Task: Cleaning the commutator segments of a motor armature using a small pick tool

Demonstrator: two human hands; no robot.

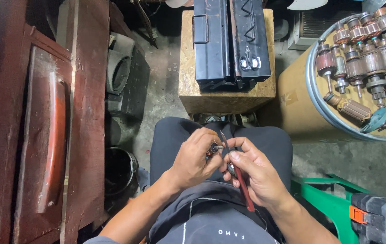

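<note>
My left hand (pixel 194 158) is curled around a small motor armature (pixel 213 148), of which only the dark end and short shaft show past my fingers. My right hand (pixel 255 171) grips a pair of red-handled pliers (pixel 242 185); the thin metal jaws (pixel 224 139) point up and away, right beside the armature's shaft. Both hands hover over my lap, above dark trousers (pixel 265 135).
A black metal toolbox (pixel 229 40) stands open on a chipboard block (pixel 186 68) ahead. At the right, a round drum (pixel 312 86) carries several copper-wound armatures (pixel 364 54). A dark red wooden cabinet (pixel 43 126) fills the left. A green plastic seat (pixel 333 203) and black case (pixel 380 219) lie lower right.
</note>
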